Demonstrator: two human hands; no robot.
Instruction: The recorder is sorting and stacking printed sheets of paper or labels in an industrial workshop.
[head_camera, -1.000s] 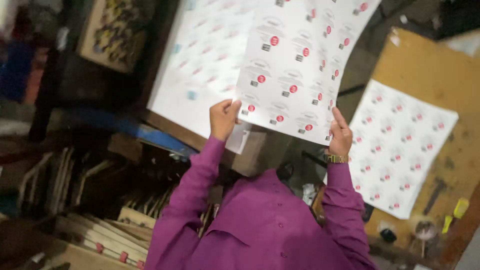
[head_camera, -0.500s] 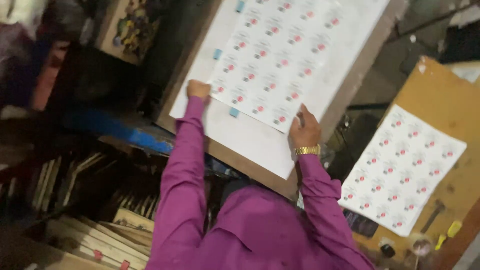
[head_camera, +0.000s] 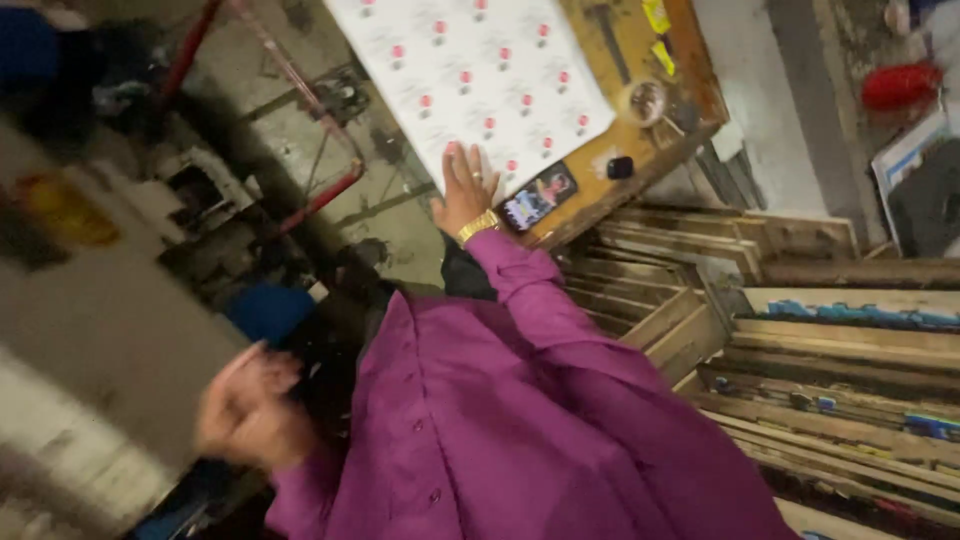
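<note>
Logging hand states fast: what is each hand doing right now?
Left hand: blurred, fingers loosely curled, seemingly empty; grip cannot be told.
Right hand: open, flat on the edge of the printed sheet on the wooden table.

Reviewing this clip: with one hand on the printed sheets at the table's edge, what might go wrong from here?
The right hand presses the near corner of the stack of printed sheets, which reaches the wooden table edge; a pull might slide sheets off onto the floor. A phone lies right beside that hand at the table's corner and may get knocked off. The left hand is blurred and away from the table, so the sheets have one-handed support only.
</note>
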